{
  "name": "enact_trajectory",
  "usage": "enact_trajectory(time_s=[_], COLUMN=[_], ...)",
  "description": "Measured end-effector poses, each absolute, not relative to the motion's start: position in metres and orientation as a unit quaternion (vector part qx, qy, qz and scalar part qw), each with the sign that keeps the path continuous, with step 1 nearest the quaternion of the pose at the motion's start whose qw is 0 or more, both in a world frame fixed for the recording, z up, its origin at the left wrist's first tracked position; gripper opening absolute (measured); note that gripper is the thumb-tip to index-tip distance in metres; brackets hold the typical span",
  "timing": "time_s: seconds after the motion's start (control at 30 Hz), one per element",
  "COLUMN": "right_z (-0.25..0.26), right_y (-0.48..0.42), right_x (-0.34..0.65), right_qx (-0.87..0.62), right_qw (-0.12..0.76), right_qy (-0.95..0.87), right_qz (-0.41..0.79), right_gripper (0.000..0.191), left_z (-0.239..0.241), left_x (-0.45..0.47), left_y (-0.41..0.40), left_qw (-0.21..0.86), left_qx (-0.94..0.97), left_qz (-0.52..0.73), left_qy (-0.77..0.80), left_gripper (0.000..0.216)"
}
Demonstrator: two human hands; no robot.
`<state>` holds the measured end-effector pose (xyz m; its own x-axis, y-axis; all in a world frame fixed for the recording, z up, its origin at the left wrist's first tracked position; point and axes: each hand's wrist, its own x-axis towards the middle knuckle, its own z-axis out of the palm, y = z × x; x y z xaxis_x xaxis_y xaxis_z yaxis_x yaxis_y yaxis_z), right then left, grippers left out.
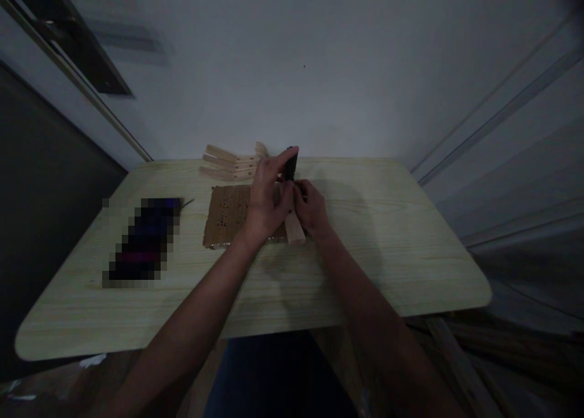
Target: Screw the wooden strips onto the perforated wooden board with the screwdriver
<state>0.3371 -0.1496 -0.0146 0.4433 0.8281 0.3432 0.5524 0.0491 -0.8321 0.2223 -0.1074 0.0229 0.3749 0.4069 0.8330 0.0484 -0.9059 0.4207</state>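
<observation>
A white wall (347, 71) backs a pale wood-grain desk (401, 235), where two bare hands meet over a brown corrugated cardboard slab.
The left hand (268, 193) grips a flat black piece (291, 168) between raised index finger and thumb; the right hand (311, 206), fingers bent, pinches the side of a pale wooden strip with dark dots (294, 229). The strip slants over the right end of the cardboard slab (228, 214); whether it joins the black piece is hidden. More dotted, pale wooden strips (221, 162) fan out behind the slab, and a dark, pixelated rectangle (145, 241) lies left.
</observation>
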Motion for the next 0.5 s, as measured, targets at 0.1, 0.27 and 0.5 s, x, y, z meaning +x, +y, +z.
enact_trajectory(time_s=[0.1,0.27,0.5], right_z=[-0.0147,-0.0163,-0.0189], right_y=[-0.1498,-0.1487,-0.1471], right_x=[0.3371,0.3385,0.3398], right_qx=[-0.672,-0.675,-0.669], right_qw=[0.517,0.513,0.520], right_qy=[-0.512,-0.515,-0.516], right_qz=[0.133,0.124,0.125], right_gripper=[0.026,0.027,0.024], left_z=[0.0228,0.0196,0.0163], left_x=[0.2228,0.2246,0.2250], left_y=[-0.1067,-0.1033,-0.1039], left_qw=[0.161,0.167,0.189], left_qx=[0.806,0.797,0.792], left_qz=[0.549,0.556,0.557], left_qy=[0.153,0.165,0.163], left_gripper=[0.045,0.044,0.046])
